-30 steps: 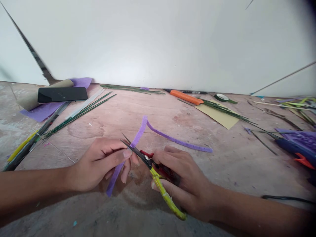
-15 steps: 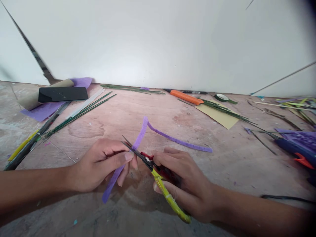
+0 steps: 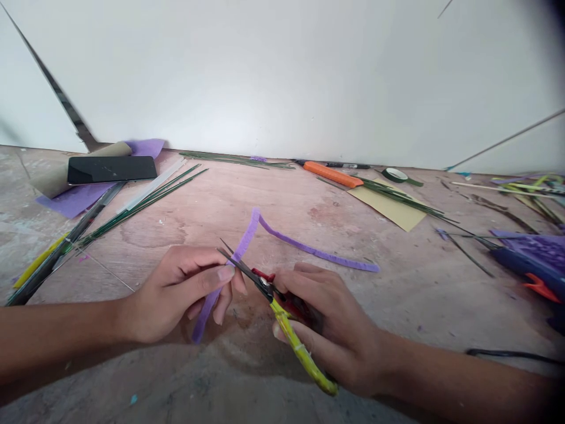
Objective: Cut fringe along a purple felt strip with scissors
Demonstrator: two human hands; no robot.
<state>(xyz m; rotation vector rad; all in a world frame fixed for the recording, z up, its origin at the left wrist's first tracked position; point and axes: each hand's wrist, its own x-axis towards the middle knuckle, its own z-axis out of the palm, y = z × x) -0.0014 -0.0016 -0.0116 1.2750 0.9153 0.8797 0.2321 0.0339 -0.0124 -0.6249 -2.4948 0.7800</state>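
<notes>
The narrow purple strip point(image 3: 247, 235) is near the middle of the wooden surface point(image 3: 247, 191), well out from its far edge, bent at a sharp peak with one arm running toward the right. The left hand point(image 3: 194, 288) pinches it snugly between thumb and fingers. Little has changed over the last half second: the strip's lower tail has swung slightly inward, and no severed piece shows, so it seems whole. It looks like soft, crinkled crepe paper. Across it lie the slim dark blades of the scissors point(image 3: 263, 282), parted only slightly; the right hand point(image 3: 326, 318) is closed around their handles, one wrapped in glossy yellow, the other red. Beyond, toward the surface's far edge, lie stiff, thin green wires point(image 3: 145, 201), a flat black phone point(image 3: 110, 169) at the left, and a smooth orange cutter point(image 3: 333, 174) beside a matte pale-yellow sheet point(image 3: 392, 209).
</notes>
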